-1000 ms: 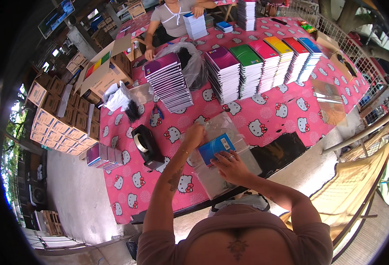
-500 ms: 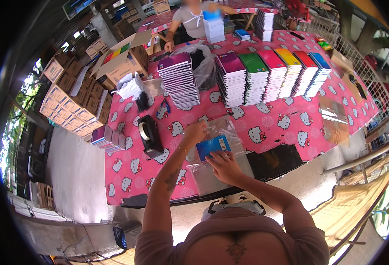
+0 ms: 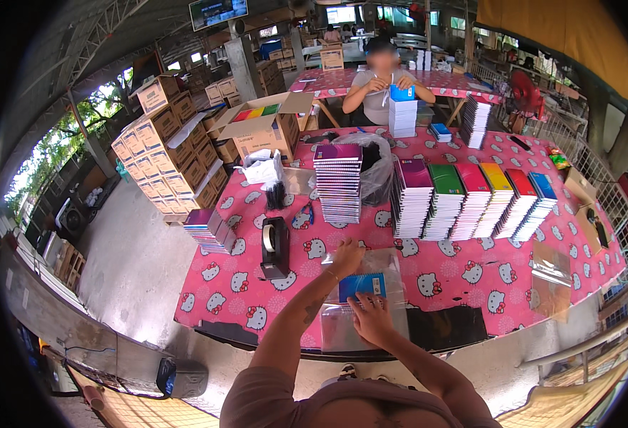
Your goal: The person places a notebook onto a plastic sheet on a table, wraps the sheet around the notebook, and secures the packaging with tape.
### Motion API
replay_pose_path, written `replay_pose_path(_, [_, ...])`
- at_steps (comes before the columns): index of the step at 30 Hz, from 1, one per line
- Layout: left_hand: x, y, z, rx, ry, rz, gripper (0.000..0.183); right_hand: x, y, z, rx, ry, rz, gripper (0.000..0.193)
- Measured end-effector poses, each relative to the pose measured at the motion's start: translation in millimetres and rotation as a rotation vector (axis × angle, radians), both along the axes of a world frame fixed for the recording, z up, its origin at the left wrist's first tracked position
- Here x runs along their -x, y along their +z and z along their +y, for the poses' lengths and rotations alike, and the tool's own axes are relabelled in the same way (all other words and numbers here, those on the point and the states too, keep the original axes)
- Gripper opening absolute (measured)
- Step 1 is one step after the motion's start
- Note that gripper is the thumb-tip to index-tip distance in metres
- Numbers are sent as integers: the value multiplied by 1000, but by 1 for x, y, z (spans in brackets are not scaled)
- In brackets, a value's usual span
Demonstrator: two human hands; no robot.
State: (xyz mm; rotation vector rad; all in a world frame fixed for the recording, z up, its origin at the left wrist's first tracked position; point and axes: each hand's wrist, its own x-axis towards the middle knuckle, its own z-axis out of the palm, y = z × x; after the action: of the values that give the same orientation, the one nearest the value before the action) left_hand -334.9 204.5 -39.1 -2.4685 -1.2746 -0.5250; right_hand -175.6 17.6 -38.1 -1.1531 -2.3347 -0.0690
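Observation:
A blue spiral notebook (image 3: 361, 286) lies on clear plastic sheets (image 3: 339, 329) near the table's front edge. My right hand (image 3: 373, 318) rests on its lower part, fingers spread flat. Above the notebook's upper left, my left hand (image 3: 348, 258) has its fingers curled at the edge of the clear plastic; the fingertips are partly hidden. A black tape dispenser (image 3: 275, 250) stands left of my left forearm. Beyond my hands rises a tall stack of purple notebooks (image 3: 339, 184).
A row of notebook stacks, including a green one (image 3: 446, 203), stands to the right. Blue-handled pliers (image 3: 303, 215) lie near the dispenser. An open carton (image 3: 264, 135) and piled boxes (image 3: 164, 157) are at left. A co-worker (image 3: 381, 85) handles a blue-topped stack (image 3: 403, 118) opposite.
The view has tilted upward, so the table sits lower in the picture. My hands keep nearly the same places around the notebook. The co-worker's hands have come together at the blue-topped stack.

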Motion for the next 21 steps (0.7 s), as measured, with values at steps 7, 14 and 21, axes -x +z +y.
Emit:
replay_pose_path(7, [7, 31, -43, 263, -15, 21, 17, 6, 0, -2, -14, 6, 7, 51])
replay_pose_path(14, [2, 38, -101, 96, -147, -206, 9, 10, 4, 0, 3, 8, -19, 51])
replay_pose_path(21, [-30, 5, -141, 273, 127, -497, 3, 6, -37, 8, 18, 46, -29, 55])
